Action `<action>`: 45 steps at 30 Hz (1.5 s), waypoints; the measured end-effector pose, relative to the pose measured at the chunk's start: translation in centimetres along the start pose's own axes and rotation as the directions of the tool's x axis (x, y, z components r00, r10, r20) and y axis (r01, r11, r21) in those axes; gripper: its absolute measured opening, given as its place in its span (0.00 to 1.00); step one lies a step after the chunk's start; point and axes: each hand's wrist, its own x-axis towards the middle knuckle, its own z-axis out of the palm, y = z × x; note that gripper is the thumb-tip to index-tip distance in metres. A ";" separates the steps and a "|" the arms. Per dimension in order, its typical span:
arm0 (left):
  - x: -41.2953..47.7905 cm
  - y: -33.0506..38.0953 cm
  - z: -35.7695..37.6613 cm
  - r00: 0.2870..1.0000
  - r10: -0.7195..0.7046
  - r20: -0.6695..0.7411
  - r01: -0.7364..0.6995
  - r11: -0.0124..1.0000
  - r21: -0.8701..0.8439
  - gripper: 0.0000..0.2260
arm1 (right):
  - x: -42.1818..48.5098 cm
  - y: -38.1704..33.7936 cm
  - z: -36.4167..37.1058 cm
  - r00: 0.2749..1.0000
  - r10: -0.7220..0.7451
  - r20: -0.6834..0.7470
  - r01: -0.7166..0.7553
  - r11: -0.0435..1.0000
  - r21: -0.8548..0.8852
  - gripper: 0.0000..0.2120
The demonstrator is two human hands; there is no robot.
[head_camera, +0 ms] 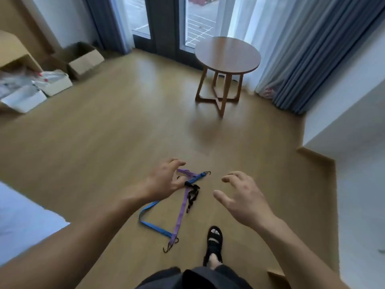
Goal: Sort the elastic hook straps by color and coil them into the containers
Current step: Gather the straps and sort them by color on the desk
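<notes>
1. Blue strap [154, 227], purple strap [180, 213] and black strap [192, 196] lying crossed in a loose tangle on the floor [104, 153], directly beneath the left grip [164, 180] and trailing back from it toward the body.
2. Left grip: fingers spread and bent, poised over the purple-blue crossing, pinching nothing; contact with the straps not clear.
3. Right grip [243, 197]: spread wide, empty, off to the side of the tangle and apart from it.
4. Likely step in hand: pulling one colour out of the tangle.
5. Best done by pinching a single strap close to an end with the left grip and pinning the others flat with the right.
6. Draw slowly, watching the hook [169, 246] at the near end to avoid snagging.
7. Well beyond both grips: a round table [228, 54]; far off the left grip's outer side, cardboard boxes [83, 59], possibly the containers, cannot tell.
</notes>
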 end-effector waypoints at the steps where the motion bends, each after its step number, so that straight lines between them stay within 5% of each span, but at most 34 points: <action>1: 0.3 -0.5 0.0 0.999 -0.040 -0.019 0.041 0.999 0.006 0.22 | 1.4 0.4 0.3 0.999 -0.032 0.031 0.032 0.999 0.008 0.24; 13: 7.2 -8.2 10.1 0.825 -0.557 0.092 0.561 0.791 -0.242 0.22 | 16.6 6.8 10.3 0.889 -0.130 0.440 0.142 0.990 0.005 0.21; 20: 11.7 -22.1 23.8 0.669 -0.695 0.264 0.743 0.632 -0.218 0.22 | 23.1 10.3 29.6 0.788 -0.028 0.615 0.052 0.998 -0.021 0.22; 25: 17.2 -33.7 34.7 0.630 -0.717 0.299 0.772 0.619 -0.144 0.22 | 27.3 14.0 46.7 0.724 0.114 0.680 -0.097 0.993 -0.063 0.23; 31: 24.3 -44.5 46.6 0.667 -0.717 0.203 0.744 0.654 -0.136 0.25 | 33.0 19.3 64.2 0.693 0.322 0.645 -0.363 0.929 -0.073 0.28; 40: 30.9 -54.6 56.8 0.728 -0.683 0.059 0.655 0.718 0.238 0.36 | 38.9 24.3 76.0 0.836 0.484 0.259 -0.419 0.867 -0.270 0.26; 43: 31.6 -55.5 57.3 0.746 -0.663 0.059 0.609 0.716 0.341 0.23 | 38.8 24.8 76.8 0.849 0.465 0.251 -0.440 0.885 -0.153 0.26; 45: 31.5 -54.6 57.0 0.730 -0.665 0.156 0.626 0.743 0.237 0.08 | 38.7 24.8 76.5 0.823 0.492 0.284 -0.502 0.864 -0.040 0.26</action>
